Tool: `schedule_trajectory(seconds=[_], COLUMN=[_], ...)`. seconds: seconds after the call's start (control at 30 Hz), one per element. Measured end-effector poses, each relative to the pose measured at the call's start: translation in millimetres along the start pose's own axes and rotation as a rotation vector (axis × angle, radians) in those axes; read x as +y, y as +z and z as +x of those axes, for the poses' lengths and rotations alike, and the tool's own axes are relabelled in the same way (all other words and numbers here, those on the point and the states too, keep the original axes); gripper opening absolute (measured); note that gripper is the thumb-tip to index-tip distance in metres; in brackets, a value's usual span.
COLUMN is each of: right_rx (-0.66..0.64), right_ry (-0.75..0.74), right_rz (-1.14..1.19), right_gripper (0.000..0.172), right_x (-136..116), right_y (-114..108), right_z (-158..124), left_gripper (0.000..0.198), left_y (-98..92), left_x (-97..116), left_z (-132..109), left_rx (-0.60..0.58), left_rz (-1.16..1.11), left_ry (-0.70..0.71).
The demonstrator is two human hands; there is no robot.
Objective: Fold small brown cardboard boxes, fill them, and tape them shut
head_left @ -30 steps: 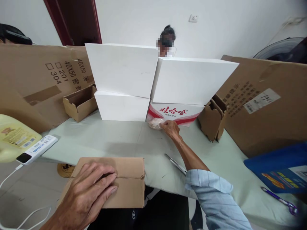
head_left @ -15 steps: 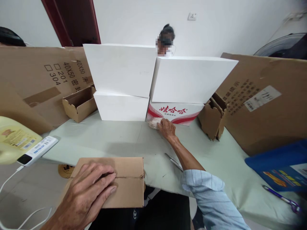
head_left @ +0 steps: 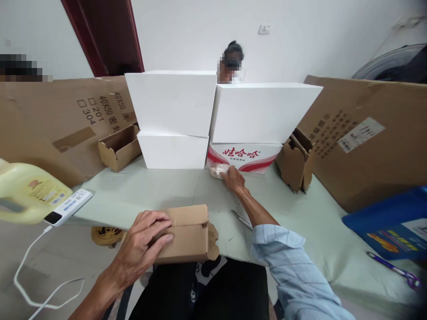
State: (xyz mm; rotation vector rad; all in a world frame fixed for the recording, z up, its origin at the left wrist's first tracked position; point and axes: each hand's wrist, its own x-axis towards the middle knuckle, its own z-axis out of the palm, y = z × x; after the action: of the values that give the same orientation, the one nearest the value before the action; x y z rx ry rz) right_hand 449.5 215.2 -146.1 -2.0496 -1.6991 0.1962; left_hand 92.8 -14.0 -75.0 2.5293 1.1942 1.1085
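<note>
My left hand (head_left: 143, 246) lies over a small brown cardboard box (head_left: 187, 244), fingers bent across its top and gripping it. The box rests at the table's near edge above my lap, with an end flap sticking out on the right. At the far side, the fingers of my right hand (head_left: 234, 178) close on the right end of a pale, see-through bundle (head_left: 219, 171), whose exact kind is unclear. This bundle lies against the foot of a white carton with red print (head_left: 245, 156). Beside my right forearm is a slim metal tool (head_left: 242, 219), partly hidden.
White boxes (head_left: 176, 104) stand stacked at the back. Open brown boxes (head_left: 120, 149) flank them, with large cardboard sheets (head_left: 363, 133) at the sides. A yellow jug (head_left: 36, 191) and white device (head_left: 68, 208) are left; a blue container (head_left: 390, 226) and purple pen (head_left: 393, 270) are right.
My left hand has moved the brown box up and to the right, toward the table, and its end flap now shows. My right hand stays at the pale bundle. The view has shifted slightly.
</note>
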Motion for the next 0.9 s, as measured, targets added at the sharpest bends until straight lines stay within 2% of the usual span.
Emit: schedule_trajectory(seconds=[0.13,0.2,0.3,0.37,0.5,0.6,0.7,0.9], right_rx=[0.032,0.069,0.096,0.065,-0.062,-0.099,-0.095,-0.145], right_ry=[0.010,-0.004,-0.076,-0.188,-0.445,-0.547,-0.608,-0.648], right_rz=[0.067,0.107,0.182,0.291,0.591,0.622,0.598,0.553], right_gripper=[0.035,0.042,0.045,0.043,0.038,0.040,0.054,0.061], right_x=[-3,-7,-18,-29,-50,-59,-62,-72], right_y=[-22,-35,-56,-69,-85,-86,-79,-75], right_z=[-14,-30,-69,-107,-190,-234,-256,-282], left_gripper=[0.024,0.040,0.071,0.079,0.073,0.070,0.069,0.066], left_y=[3.1,1.0,-6.3,-13.3,-29.0,-39.2,-45.8,-41.7], left_x=[6,9,8,6,2,-2,-8,-20], left_z=[1,0,-2,-4,-11,-22,-37,-68], left_rx=[-0.069,-0.127,-0.179,-0.192,-0.186,-0.158,-0.147,-0.016], left_rz=[0.093,0.131,0.154,0.157,0.161,0.153,0.145,-0.011], left_ry=[0.019,0.039,0.072,0.074,0.036,-0.030,-0.110,-0.206])
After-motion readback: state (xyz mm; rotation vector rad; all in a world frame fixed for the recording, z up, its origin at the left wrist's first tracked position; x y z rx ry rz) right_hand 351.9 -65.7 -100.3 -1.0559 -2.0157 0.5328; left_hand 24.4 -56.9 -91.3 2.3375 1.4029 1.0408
